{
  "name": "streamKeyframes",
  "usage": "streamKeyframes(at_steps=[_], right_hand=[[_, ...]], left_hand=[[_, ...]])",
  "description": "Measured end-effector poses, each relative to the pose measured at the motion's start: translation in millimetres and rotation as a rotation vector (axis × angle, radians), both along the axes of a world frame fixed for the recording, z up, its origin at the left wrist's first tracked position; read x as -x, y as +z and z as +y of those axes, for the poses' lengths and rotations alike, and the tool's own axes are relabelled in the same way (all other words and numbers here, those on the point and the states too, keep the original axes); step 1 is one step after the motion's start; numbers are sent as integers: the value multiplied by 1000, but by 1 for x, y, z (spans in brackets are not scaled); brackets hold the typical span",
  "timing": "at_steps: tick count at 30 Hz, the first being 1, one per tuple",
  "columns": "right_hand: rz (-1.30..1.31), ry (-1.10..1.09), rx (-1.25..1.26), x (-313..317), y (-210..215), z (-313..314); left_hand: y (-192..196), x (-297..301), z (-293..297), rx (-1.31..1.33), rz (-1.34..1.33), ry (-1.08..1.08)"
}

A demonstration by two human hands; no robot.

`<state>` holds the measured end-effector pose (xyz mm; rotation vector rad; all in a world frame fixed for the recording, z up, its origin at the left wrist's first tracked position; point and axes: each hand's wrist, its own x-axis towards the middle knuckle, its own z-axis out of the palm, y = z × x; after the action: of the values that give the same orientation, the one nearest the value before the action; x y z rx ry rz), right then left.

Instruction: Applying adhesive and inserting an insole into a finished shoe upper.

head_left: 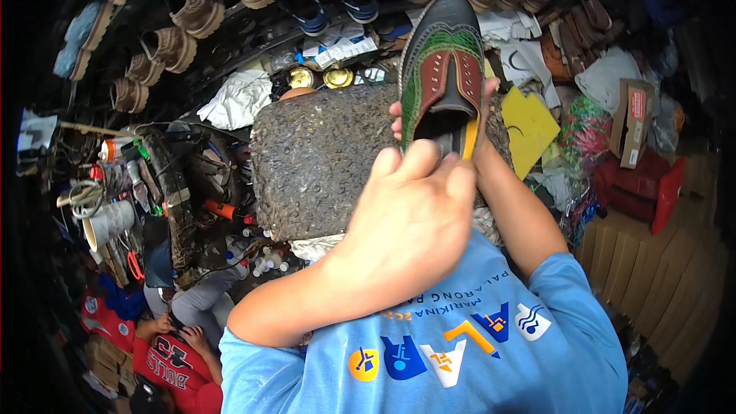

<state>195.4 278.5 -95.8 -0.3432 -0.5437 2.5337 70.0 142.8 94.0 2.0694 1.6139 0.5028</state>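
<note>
A wingtip lace-up shoe [443,69], with a black toe, green textured sides, reddish-brown eyelet panels and no laces, is held up toe-away. My right hand [487,111] grips it from beneath, thumb along its right side and fingertips showing at its left. My left hand [418,199] is closed at the heel end of the shoe's opening, knuckles up. Its fingertips are hidden, so what they pinch cannot be made out. A yellow strip [469,138] runs along the right inner edge of the opening, beside the left hand's knuckles.
Below the shoe stands a dark, rough-topped block [326,157]. A yellow sheet [529,134] lies to its right, near an open cardboard box [632,123]. Shoes [195,11] line racks at the back. At lower left sits another person in red [172,360]; tools and bottles clutter the left.
</note>
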Motion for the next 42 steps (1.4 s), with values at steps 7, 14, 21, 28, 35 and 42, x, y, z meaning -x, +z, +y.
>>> streamKeyframes(at_steps=[7, 14, 21, 28, 35, 42], right_hand=[[-240, -236, -36, 2, 7, -5], [-341, -206, -83, -2, 19, -12], [-251, -171, -181, -4, 3, -7], [-9, -25, -102, -3, -5, -4], [-174, -169, -138, 15, 4, -8], [-48, -268, -129, -1, -12, -7]], left_hand=[[-45, -17, 40, 271, 66, 28], [-43, -17, 51, 417, 95, -47], [-36, -6, 35, 400, 173, -146], [-50, -2, -19, 128, 208, -276], [-38, 14, 11, 16, 76, -71], [1, -7, 2, 612, 160, -219]])
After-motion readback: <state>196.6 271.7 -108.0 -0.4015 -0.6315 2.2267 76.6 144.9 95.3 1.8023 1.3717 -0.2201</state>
